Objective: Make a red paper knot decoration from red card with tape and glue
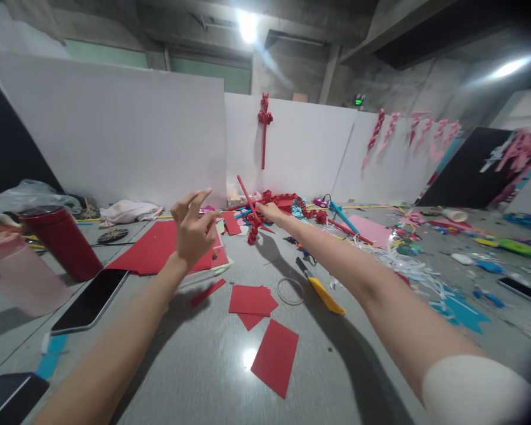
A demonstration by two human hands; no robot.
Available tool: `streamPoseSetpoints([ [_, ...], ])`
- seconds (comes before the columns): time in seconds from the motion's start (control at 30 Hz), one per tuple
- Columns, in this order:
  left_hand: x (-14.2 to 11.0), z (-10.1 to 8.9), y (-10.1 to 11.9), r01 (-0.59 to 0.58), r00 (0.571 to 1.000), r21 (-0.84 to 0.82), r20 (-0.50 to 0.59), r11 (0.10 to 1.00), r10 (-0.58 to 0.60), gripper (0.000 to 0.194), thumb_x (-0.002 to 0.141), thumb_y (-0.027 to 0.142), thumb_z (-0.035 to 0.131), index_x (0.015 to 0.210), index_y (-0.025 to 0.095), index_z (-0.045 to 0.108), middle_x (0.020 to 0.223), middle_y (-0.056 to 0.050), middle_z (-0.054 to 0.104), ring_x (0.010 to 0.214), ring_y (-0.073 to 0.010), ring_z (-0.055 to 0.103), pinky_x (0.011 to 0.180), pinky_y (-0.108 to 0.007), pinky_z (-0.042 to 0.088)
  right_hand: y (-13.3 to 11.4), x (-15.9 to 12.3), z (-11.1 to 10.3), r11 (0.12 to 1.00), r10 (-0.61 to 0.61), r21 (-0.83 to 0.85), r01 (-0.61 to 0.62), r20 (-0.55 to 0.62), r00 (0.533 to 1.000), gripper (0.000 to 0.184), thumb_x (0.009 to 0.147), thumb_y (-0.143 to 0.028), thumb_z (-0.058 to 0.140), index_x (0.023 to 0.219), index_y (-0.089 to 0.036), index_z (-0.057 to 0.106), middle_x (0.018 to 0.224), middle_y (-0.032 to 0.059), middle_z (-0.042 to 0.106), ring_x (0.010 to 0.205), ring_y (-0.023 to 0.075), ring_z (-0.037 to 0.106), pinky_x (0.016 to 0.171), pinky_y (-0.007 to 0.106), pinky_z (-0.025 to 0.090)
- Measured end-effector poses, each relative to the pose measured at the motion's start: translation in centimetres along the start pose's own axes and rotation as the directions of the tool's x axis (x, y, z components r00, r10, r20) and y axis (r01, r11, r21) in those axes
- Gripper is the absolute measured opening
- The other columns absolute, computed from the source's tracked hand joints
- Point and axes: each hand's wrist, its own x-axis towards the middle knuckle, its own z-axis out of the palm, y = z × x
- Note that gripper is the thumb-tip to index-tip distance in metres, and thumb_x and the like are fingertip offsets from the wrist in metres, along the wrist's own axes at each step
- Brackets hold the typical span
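Note:
Raised over a large red paper sheet (148, 248), my left hand (191, 227) has bent fingers held apart, with nothing seen in it. My right hand (269, 212) reaches far forward and is closed on a red paper sword (248, 195) near its guard. The sword tilts, its thin end up and to the left and its knobbly end down. Behind it lie more red folded paper pieces (292, 199), partly hidden by my hand. Closer to me are several red paper cards (275, 358) and a narrow red strip (207, 293).
A yellow-handled utility knife (325, 294) lies beside a clear ring (291, 291). To the left are a phone (91, 301), a red tumbler (62, 242) and a pink bottle (20, 271). White paper shreds (398, 265) clutter the right. Another red sword (264, 127) hangs on the white panel.

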Motion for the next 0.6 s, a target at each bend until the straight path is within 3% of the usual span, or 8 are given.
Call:
streamPoseSetpoints([
  [0.17,-1.0,1.3,0.2,-0.007,0.993,-0.04,0.119,0.999,0.012,0.023,0.085,0.009,0.058,0.087,0.023,0.075,0.133,-0.009,0.068,0.126,-0.0335,0.052,0.105,-0.054,0.033,3.2,0.5,0.7,0.944,-0.048,-0.33,0.032,-0.04,0.998,0.033,0.1,-0.04,0.064,0.122,-0.015,0.064,0.121,0.0072,0.066,0.102,0.0233,0.068,0.087,0.042,0.059],
  [0.27,-2.0,2.6,0.7,-0.02,0.977,-0.074,0.211,0.997,0.036,0.023,0.087,0.008,0.055,0.085,0.022,0.074,0.124,-0.01,0.07,0.119,-0.0316,0.056,0.102,-0.051,0.039,5.5,-0.8,1.1,0.863,-0.113,-0.495,0.1,0.004,0.994,0.03,0.1,-0.037,0.063,0.119,-0.014,0.065,0.118,0.0088,0.067,0.103,0.0243,0.067,0.09,0.042,0.056],
  [0.4,-3.6,4.2,1.1,-0.071,0.945,-0.11,0.31,0.991,0.102,0.022,0.089,0.008,0.054,0.087,0.02,0.072,0.12,-0.012,0.069,0.12,-0.0316,0.054,0.101,-0.049,0.041,7.0,-2.3,1.5,0.723,-0.223,-0.643,0.255,0.133,0.966,0.021,0.097,-0.019,0.057,0.115,-0.012,0.065,0.108,0.012,0.072,0.102,0.0242,0.065,0.088,0.031,0.048],
  [0.5,-4.6,4.9,1.2,-0.073,0.926,-0.121,0.36,0.99,0.112,0.022,0.09,0.008,0.053,0.09,0.02,0.072,0.12,-0.012,0.068,0.12,-0.0316,0.053,0.103,-0.05,0.04,7.4,-2.8,3.0,0.617,-0.253,-0.693,0.373,0.274,0.928,0.034,0.093,-0.015,0.057,0.126,-0.017,0.061,0.111,0.0098,0.072,0.102,0.0228,0.065,0.087,0.028,0.045],
  [0.6,-5.1,5.2,1.1,-0.057,0.914,-0.133,0.392,0.989,0.105,0.021,0.091,0.009,0.054,0.09,0.02,0.072,0.118,-0.013,0.068,0.117,-0.0313,0.054,0.101,-0.05,0.041,7.8,-2.7,5.3,0.531,-0.259,-0.731,0.429,0.342,0.903,0.046,0.091,-0.015,0.058,0.136,-0.019,0.055,0.123,0.0129,0.067,0.111,0.0259,0.062,0.095,0.032,0.044],
])
